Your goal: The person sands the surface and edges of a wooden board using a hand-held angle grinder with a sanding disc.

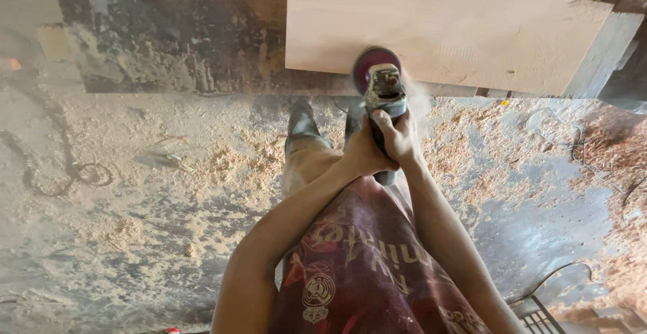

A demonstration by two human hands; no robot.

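A pale wooden board (458, 27) lies on a dark workbench (168, 37) ahead of me. An angle grinder (383, 90) with a dark red sanding disc (372, 61) rests against the board's near edge, with a haze of dust beside it. My left hand (364, 153) wraps the grinder's body from the left. My right hand (400, 136) grips the same body from the right, thumb on top. Both arms reach forward over my dark red printed shirt.
Sawdust and wood shavings cover the floor (155, 192). A dark cable (64, 165) loops at the left, and more cables (573, 138) trail at the right. A black metal frame (539, 317) sits at the bottom right. My legs stand below the bench edge.
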